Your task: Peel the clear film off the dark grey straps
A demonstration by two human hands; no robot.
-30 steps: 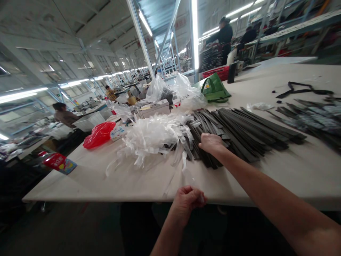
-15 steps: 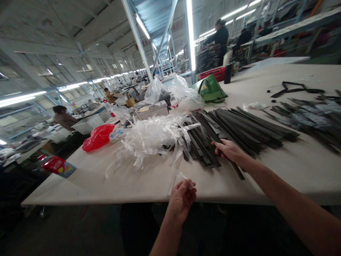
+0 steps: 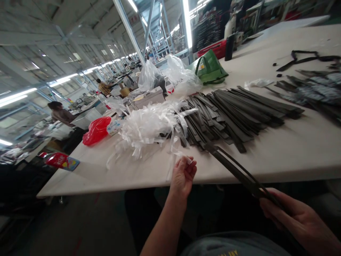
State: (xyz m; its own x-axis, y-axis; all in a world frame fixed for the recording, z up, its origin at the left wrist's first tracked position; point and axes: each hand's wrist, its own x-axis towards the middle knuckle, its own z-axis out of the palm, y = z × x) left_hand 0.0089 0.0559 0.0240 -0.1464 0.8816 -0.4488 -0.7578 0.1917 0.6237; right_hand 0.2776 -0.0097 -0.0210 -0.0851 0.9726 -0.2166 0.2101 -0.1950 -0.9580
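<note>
My right hand (image 3: 295, 217) is closed round a long dark strap (image 3: 234, 172) at the lower right, in front of the table's front edge. The strap's far end reaches up and left over the tabletop, with a narrower dark length beside it. My left hand (image 3: 183, 174) pinches a thin translucent plastic strip (image 3: 189, 160) just above the table's front edge. Behind that hand lies a tangled heap of white plastic strips (image 3: 146, 128). A row of dark straps (image 3: 237, 110) is spread to the right of the heap.
On the table (image 3: 306, 149) are a red plastic bag (image 3: 96, 131), a red bottle or pack (image 3: 60, 160), a green bag (image 3: 211, 69), clear plastic bags (image 3: 178, 76) and a black cylinder (image 3: 229, 47). More bundled strips (image 3: 314, 90) lie far right. A person (image 3: 60, 113) sits at the left background.
My right hand has drawn a dark strap out of the row, back and right towards my body. My left hand keeps its pinch on the plastic strip. The camera view has tilted down.
</note>
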